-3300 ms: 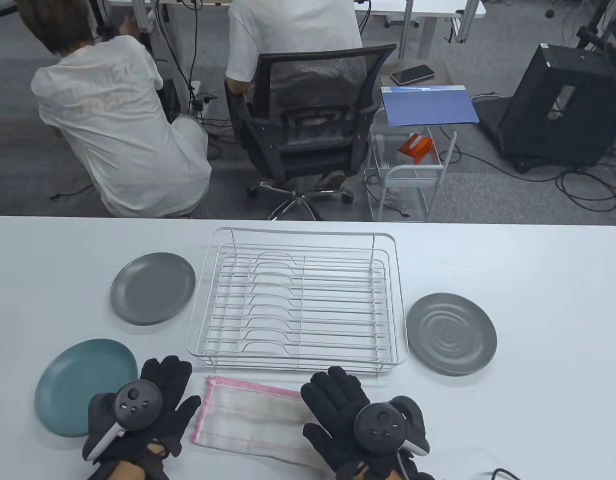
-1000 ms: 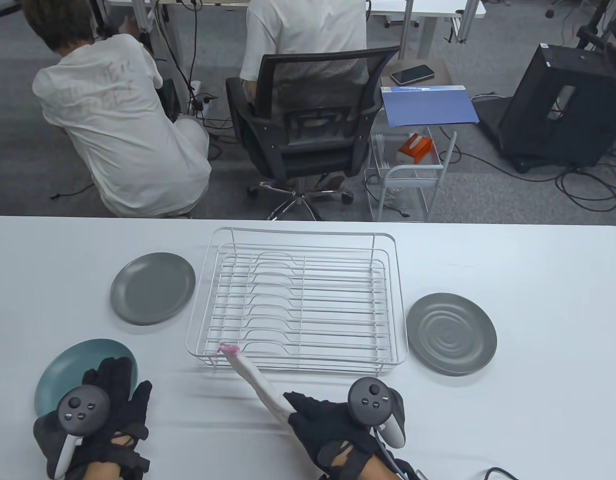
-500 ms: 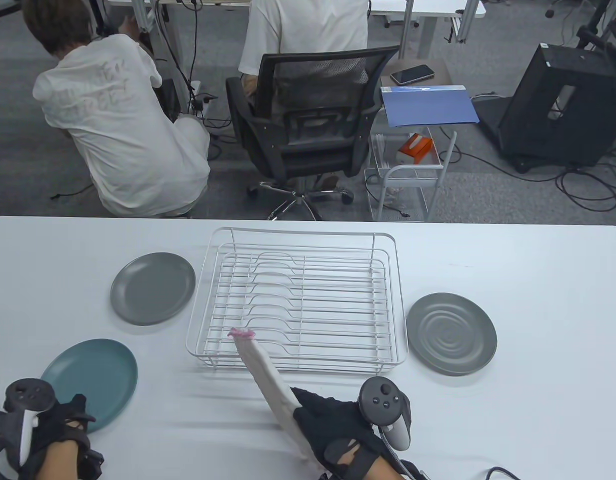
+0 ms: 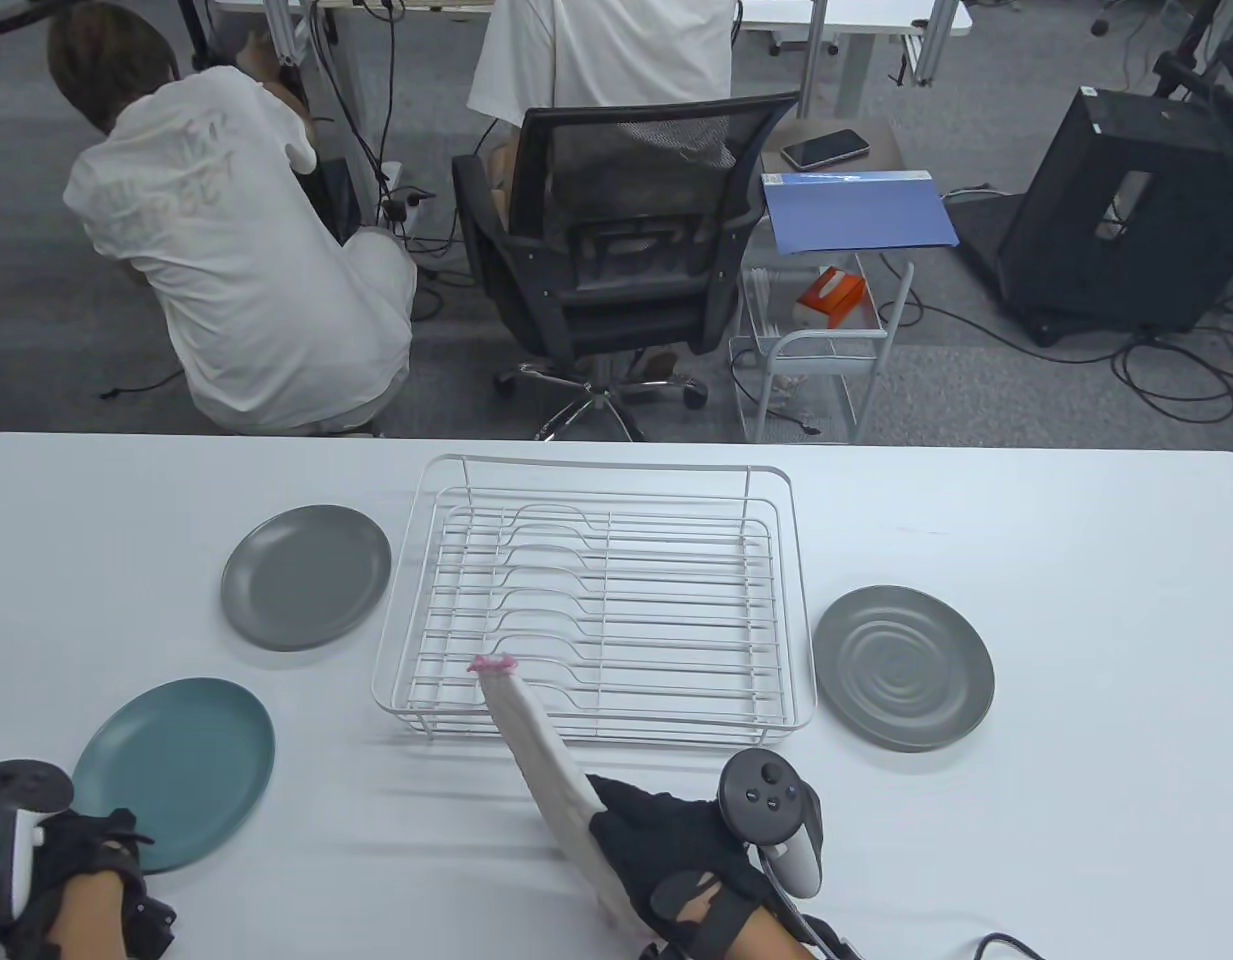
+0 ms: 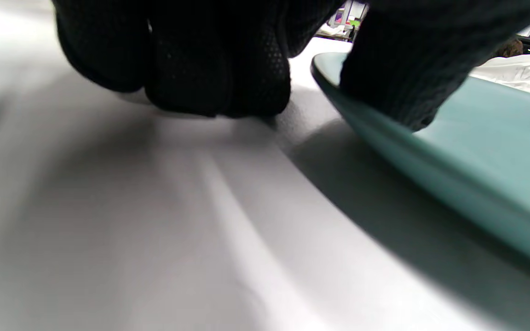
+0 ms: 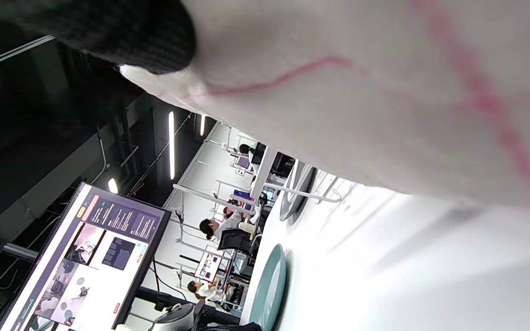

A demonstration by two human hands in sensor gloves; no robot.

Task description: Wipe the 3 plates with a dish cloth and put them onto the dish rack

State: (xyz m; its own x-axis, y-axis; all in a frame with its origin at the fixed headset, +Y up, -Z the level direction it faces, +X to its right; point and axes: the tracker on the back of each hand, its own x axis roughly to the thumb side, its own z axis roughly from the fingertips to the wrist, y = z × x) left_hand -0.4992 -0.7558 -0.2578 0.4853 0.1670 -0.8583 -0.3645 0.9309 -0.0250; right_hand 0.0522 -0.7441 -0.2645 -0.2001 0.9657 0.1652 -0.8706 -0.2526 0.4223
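Observation:
My left hand (image 4: 101, 855) is at the near-left rim of the teal plate (image 4: 176, 770). In the left wrist view its thumb (image 5: 398, 69) lies on the teal plate's (image 5: 476, 151) rim while the curled fingers (image 5: 214, 69) touch the table beside that edge. My right hand (image 4: 666, 850) grips the white, pink-edged dish cloth (image 4: 536, 750) and holds it up off the table; the dish cloth (image 6: 384, 115) fills the right wrist view. A plain grey plate (image 4: 306, 575) lies left of the white wire dish rack (image 4: 606, 462), and a ringed grey plate (image 4: 904, 668) lies to its right.
The rack holds nothing. Beyond the table's far edge (image 4: 616, 436) are two people in white shirts, an office chair (image 4: 616, 250) and a small wire cart (image 4: 816, 360). A cable (image 4: 1006, 945) shows at the near right edge.
My right hand has picked the cloth up off the table and raised it. My left hand has slid off the teal plate's top to its near-left rim.

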